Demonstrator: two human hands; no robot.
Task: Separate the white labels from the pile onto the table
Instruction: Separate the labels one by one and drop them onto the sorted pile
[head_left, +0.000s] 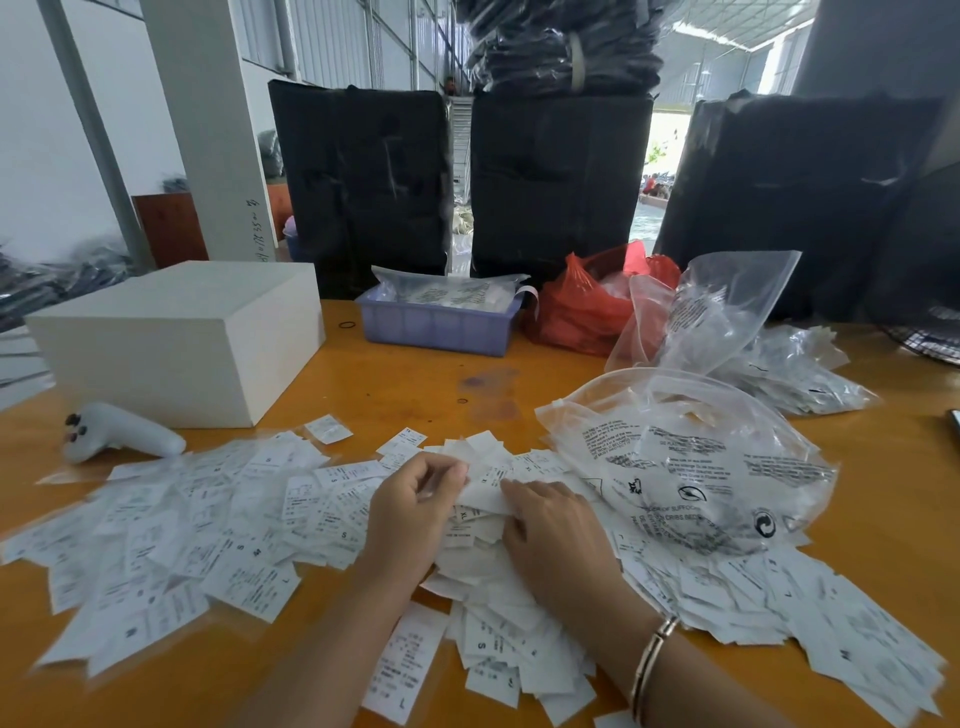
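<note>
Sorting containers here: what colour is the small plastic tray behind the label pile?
Pale purple-blue tray, at the table's far side, seen in the head view.

We read size letters on the white labels (322, 525): "S" left of the left hand (415, 501), "XL" between the two hands, "S" and "L" on labels below them. On the clear plastic bag (691, 467) beyond the right hand (556, 525) we made out only "SUFFOCATION"; the rest was too blurred.
</note>
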